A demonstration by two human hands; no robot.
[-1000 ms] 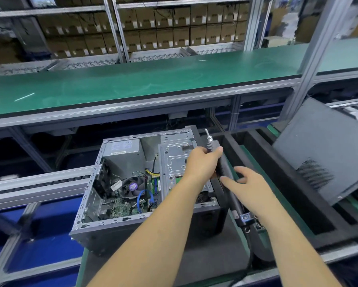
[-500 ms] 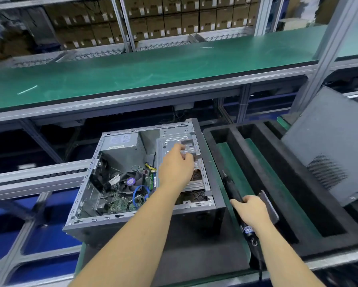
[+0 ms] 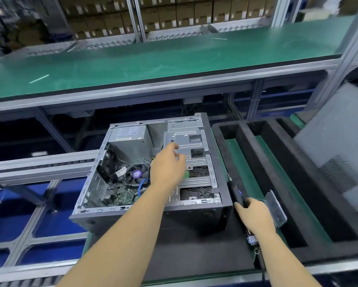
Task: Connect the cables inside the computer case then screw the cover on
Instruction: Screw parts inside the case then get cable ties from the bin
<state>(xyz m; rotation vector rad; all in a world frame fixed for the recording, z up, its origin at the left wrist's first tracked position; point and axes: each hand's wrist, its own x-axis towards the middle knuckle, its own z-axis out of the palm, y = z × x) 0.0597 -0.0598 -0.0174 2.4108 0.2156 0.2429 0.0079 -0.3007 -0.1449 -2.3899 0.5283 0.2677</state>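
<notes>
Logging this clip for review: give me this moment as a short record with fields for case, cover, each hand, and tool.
case: case open, on its side, internals exposed
cover: cover off, leaning at right
left hand: left hand reaches over the drive cage, fingers loose, holding nothing seen
right hand: right hand on the screwdriver, beside the case
tool: screwdriver lies along the case's right side
</notes>
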